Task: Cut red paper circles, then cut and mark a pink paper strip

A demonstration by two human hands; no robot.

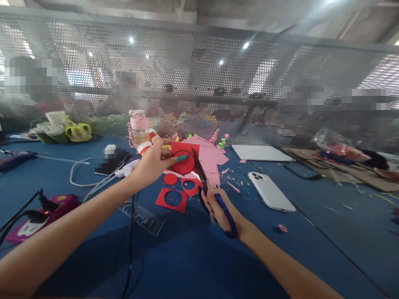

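Right hand (pixel 220 207): nearest the camera, at 5 o'clock of the work; fingers curled through the blue handles of the scissors (pixel 208 189); grip closed on them; blades point to 11 o'clock and meet the right edge of the red sheet; how far apart the blades stand cannot be told.

Left hand (pixel 154 164): at 9 o'clock of the sheet; thumb and fingers pinched on the red sheet (pixel 184 160), holding it lifted off the table (pixel 193 257); a dark circle is drawn on its face.

Step in hand: judged to be cutting along the drawn circle; the cut appears to be only at the edge.

Next move calls for: judged, turning the sheet with the left hand so the line feeds into the blades; short bites to stay on the curve; fingertips kept off the line.

Offcuts: a red disc (pixel 170 179) and a red square with a round hole (pixel 172 199) lie flat just below the held sheet; pink paper (pixel 212 160) at 2 o'clock.

Further off: clear ruler (pixel 143 214) at 7 o'clock; white phone (pixel 271 191) at 3 o'clock; pink bottle (pixel 139 128) at 11 o'clock; perforated screen (pixel 199 74) behind, with blurred persons beyond it.
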